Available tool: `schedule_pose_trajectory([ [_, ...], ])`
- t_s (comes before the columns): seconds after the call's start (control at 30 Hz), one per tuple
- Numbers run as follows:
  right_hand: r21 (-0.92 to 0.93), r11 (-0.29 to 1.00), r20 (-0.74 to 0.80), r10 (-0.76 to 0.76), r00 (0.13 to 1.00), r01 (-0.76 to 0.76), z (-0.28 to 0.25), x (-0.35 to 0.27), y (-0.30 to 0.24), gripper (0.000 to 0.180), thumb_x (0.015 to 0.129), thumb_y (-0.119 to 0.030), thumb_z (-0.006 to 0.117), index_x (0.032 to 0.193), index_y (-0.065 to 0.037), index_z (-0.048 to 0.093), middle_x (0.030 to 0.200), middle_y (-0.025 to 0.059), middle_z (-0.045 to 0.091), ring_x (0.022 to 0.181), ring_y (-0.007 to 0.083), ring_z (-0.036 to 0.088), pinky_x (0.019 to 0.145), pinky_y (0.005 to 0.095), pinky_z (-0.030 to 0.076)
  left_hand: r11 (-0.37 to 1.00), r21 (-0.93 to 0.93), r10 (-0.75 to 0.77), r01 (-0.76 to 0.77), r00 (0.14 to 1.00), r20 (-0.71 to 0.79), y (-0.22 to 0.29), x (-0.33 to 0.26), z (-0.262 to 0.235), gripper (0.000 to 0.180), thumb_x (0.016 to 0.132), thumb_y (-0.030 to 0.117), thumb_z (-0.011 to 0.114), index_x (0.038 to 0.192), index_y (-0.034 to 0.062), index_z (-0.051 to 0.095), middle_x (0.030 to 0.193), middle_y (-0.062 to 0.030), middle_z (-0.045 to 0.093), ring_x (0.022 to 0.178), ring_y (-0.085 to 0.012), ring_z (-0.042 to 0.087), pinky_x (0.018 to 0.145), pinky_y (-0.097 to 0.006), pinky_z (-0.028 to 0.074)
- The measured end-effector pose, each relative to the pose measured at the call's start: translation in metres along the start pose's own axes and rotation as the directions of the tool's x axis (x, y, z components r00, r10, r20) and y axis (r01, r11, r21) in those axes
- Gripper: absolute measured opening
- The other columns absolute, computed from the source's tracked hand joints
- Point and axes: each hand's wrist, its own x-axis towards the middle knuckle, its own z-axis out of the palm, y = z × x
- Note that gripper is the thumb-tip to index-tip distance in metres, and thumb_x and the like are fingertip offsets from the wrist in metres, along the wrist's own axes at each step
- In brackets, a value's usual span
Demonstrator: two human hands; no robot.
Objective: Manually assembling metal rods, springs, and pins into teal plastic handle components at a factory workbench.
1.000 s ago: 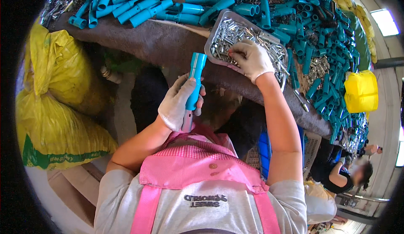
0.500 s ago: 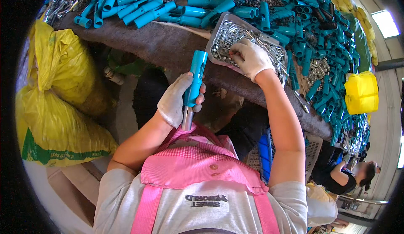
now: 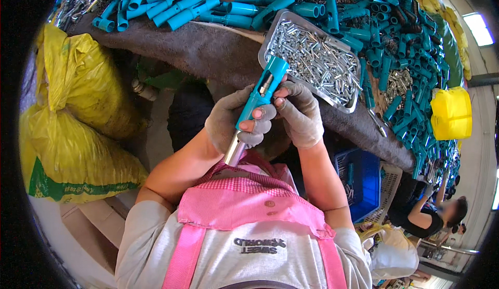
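My gloved left hand [image 3: 226,120] grips a teal slotted tube [image 3: 251,107], which slants up and away to the right. A bare metal rod [image 3: 235,152] sticks out of the tube's near end. Metal also shows inside the slot near the far end. The thumb and fingertips of my gloved right hand [image 3: 302,117] are pinched together against the tube's right side, beside the slot. Whatever they hold is hidden. Just beyond both hands lies a grey tray [image 3: 268,36] filled with small metal pins [image 3: 322,65].
Teal tubes [image 3: 182,11] are heaped along the back and right of the brown-covered table [image 3: 208,50]. Yellow sacks [image 3: 78,143] stand on the left, a blue crate [image 3: 366,185] below the table on the right. A yellow container [image 3: 451,113] and another person [image 3: 423,219] are farther right.
My right hand has moved from the tray of pins back to the tube. My left hand has shifted right and tilted the tube further right.
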Motion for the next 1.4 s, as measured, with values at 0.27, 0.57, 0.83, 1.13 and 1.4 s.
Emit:
schedule_pose_trajectory([
  [0.27,0.402,0.899,0.025,0.18,0.983,-0.175,-0.005,-0.008,0.014,0.014,0.081,-0.003,0.064,0.092,-0.008,0.055,0.093,0.0023,0.057,0.082,0.0125,0.056,0.07,0.0247,0.045,1.0,0.009,-0.029,0.03,0.993,-0.111,-0.003,0.003,0.004,0.04,0.098,0.035,0.031,0.113,0.0001,0.042,0.077,-0.0076,0.051,0.052,-0.0117,0.045,0.043,-0.022,0.036],
  [0.57,0.472,0.8,0.209,0.308,0.928,-0.371,-0.021,-0.012,0.019,0.016,0.081,-0.007,0.064,0.09,-0.01,0.051,0.087,0.0003,0.058,0.076,0.0124,0.058,0.062,0.0234,0.043,0.886,0.462,0.158,0.032,0.917,-0.367,-0.012,0.0,0.007,0.054,0.093,0.047,0.037,0.115,-0.0018,0.041,0.069,-0.0059,0.048,0.046,-0.0093,0.042,0.038,-0.02,0.032],
  [0.83,0.402,0.816,0.097,0.413,0.905,-0.416,-0.003,-0.009,0.009,0.022,0.084,-0.012,0.062,0.1,-0.01,0.048,0.092,0.0033,0.059,0.076,0.0168,0.061,0.065,0.0269,0.049,0.925,0.379,0.11,-0.002,0.958,-0.264,-0.007,-0.007,0.002,0.048,0.095,0.044,0.034,0.117,0.0022,0.043,0.074,-0.0068,0.05,0.051,-0.01,0.043,0.044,-0.02,0.033],
  [1.13,-0.31,0.778,0.334,0.627,0.704,-0.546,0.032,-0.02,0.016,0.033,0.09,-0.022,0.056,0.112,-0.001,0.044,0.09,0.0072,0.057,0.077,0.0198,0.058,0.07,0.0326,0.047,0.623,0.699,0.556,-0.352,0.827,-0.078,0.005,-0.014,0.009,0.048,0.089,0.041,0.053,0.115,0.0028,0.043,0.088,-0.0081,0.05,0.075,-0.0158,0.05,0.069,-0.028,0.043],
  [1.4,-0.755,0.357,0.616,0.098,0.782,0.55,0.032,0.11,-0.034,0.016,0.085,-0.018,0.055,0.094,-0.005,0.06,0.079,0.0135,0.062,0.075,0.0308,0.062,0.067,0.0367,0.049,0.535,0.55,0.794,-0.641,0.604,-0.068,0.042,-0.029,0.033,0.033,0.094,0.039,0.042,0.11,0.0111,0.048,0.086,-0.0029,0.046,0.071,-0.0131,0.045,0.059,-0.027,0.038],
])
